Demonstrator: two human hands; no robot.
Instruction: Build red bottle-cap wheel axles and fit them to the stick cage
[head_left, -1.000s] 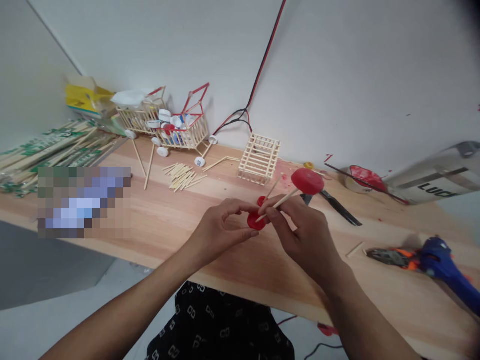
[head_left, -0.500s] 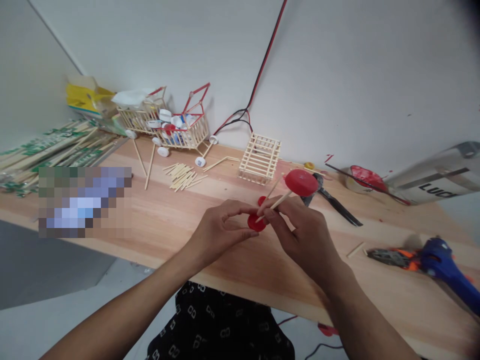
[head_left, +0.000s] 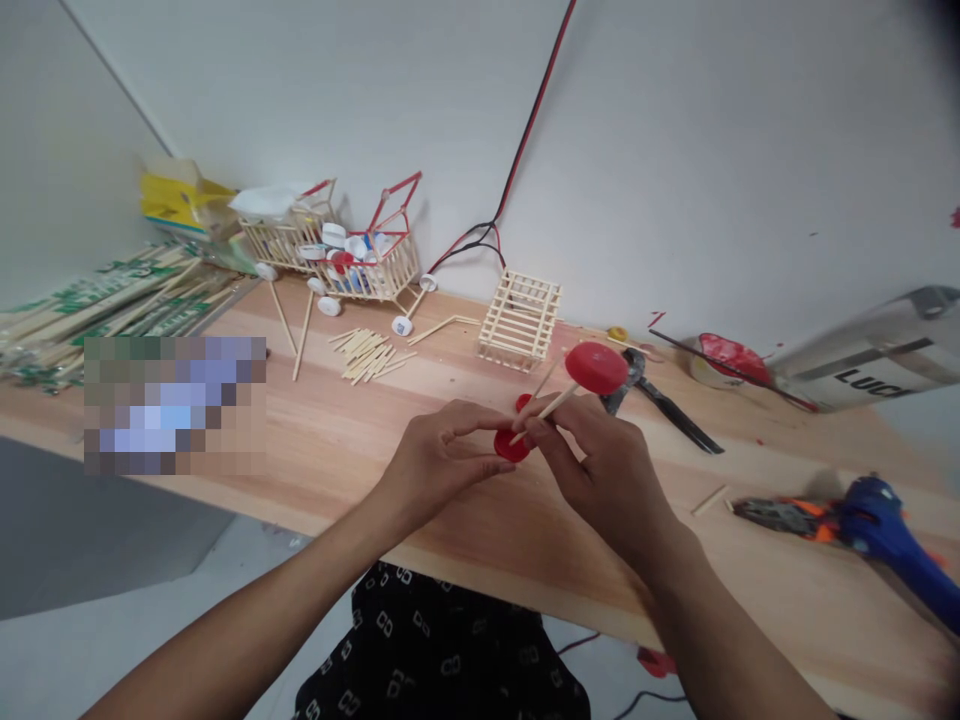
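Note:
Between the thumb and fingers of my left hand (head_left: pixel 450 455) is a red bottle cap (head_left: pixel 511 446). My right hand (head_left: pixel 592 440) pinches a thin wooden stick (head_left: pixel 551 405); its lower end meets the inside of that cap. At the stick's upper end sits a larger-looking red cap (head_left: pixel 596 368), above my right knuckles. Another small red cap (head_left: pixel 523 402) shows just behind my fingers, with a second stick (head_left: pixel 550 376) rising near it. Beyond the hands, a small slatted frame (head_left: pixel 519 318) of sticks stands on the wooden table (head_left: pixel 330 440).
Two stick-built carts (head_left: pixel 367 265) with white cap wheels stand at the back. Short cut sticks (head_left: pixel 367 355) lie in a pile. At right are black-handled pliers (head_left: pixel 671 405), a blue glue gun (head_left: pixel 889 530), a red paint cup (head_left: pixel 731 358) and orange-handled pliers (head_left: pixel 780 515). Packaged chopsticks (head_left: pixel 112 305) lie left.
The stick and its upper red cap have shifted very slightly left and down. Both hands keep the same grip, and the view has tilted a little.

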